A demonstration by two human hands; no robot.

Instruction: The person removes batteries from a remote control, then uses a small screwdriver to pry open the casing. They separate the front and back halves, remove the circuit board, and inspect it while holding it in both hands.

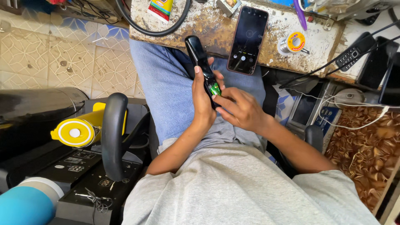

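Observation:
My left hand (201,100) grips a slim black handset (197,56) held on edge above my lap, its top pointing away from me. A small green circuit board (215,89) shows at the handset's lower end. My right hand (239,109) rests its fingertips on that green part, thumb and fingers pinched close to it. A dark smartphone (247,39) lies flat on the worn workbench (216,29) just beyond both hands, its screen dimly lit.
On the bench lie a solder spool (295,42), a glue tube (160,8), a black cable loop (154,31) and a purple pen (301,14). A keypad phone (355,51) and other devices sit at right. A yellow tool (81,130) and black handle (113,135) stand at left.

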